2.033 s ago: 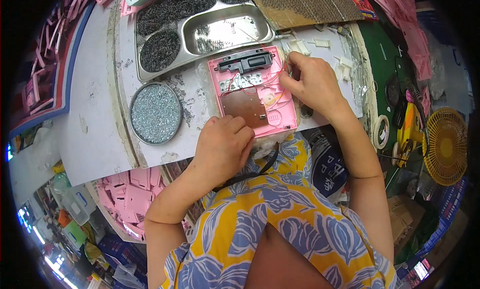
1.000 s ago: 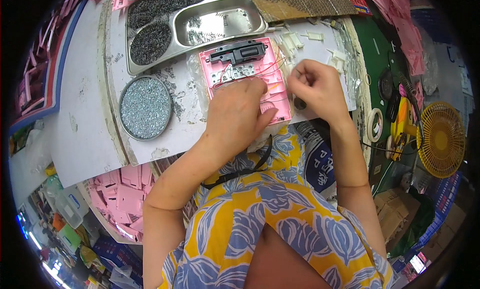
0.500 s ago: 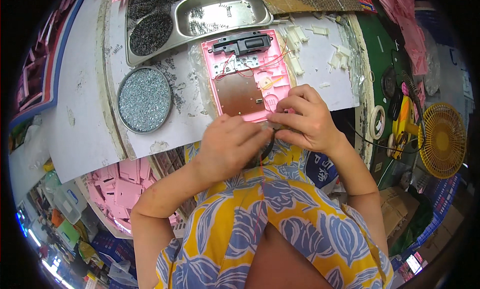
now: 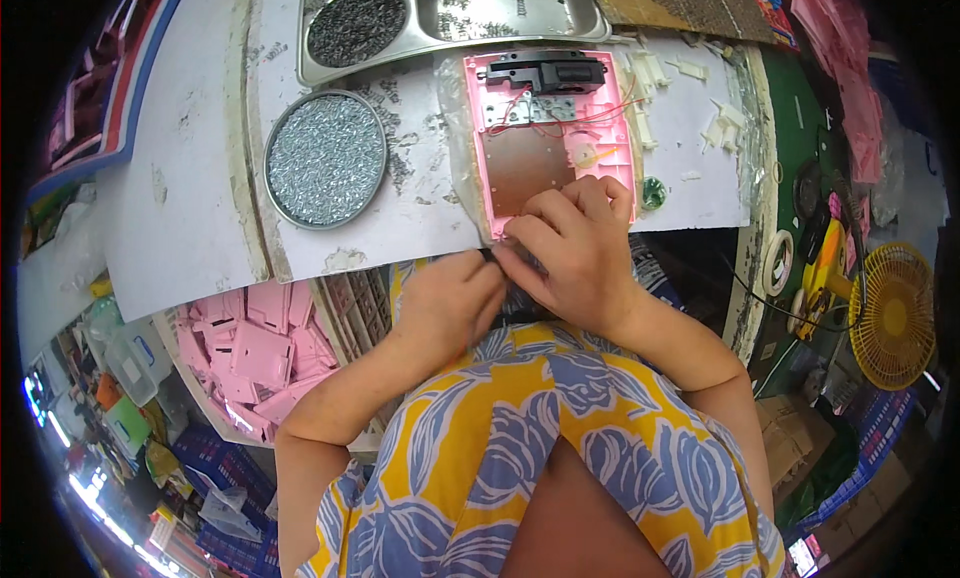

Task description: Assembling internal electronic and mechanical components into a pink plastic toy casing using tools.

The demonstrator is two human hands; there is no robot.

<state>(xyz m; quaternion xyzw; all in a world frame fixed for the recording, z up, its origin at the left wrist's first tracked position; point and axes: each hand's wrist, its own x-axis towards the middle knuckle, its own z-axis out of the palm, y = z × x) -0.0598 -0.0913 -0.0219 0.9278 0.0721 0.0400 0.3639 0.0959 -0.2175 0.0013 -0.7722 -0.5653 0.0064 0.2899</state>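
Your left hand [image 4: 450, 296] and right hand [image 4: 577, 253] are curled, gripping what I cannot tell, by the pink casing [image 4: 606, 168] at the near edge of the desk [image 4: 205, 213], where one finger catching the thin red wires [image 4: 610, 112] could maybe tear them.

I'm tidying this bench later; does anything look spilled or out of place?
Yes: dark bits, apparently springs, lie scattered on the white sheet between the round dish and pink case, outside the metal tray holding similar ones.
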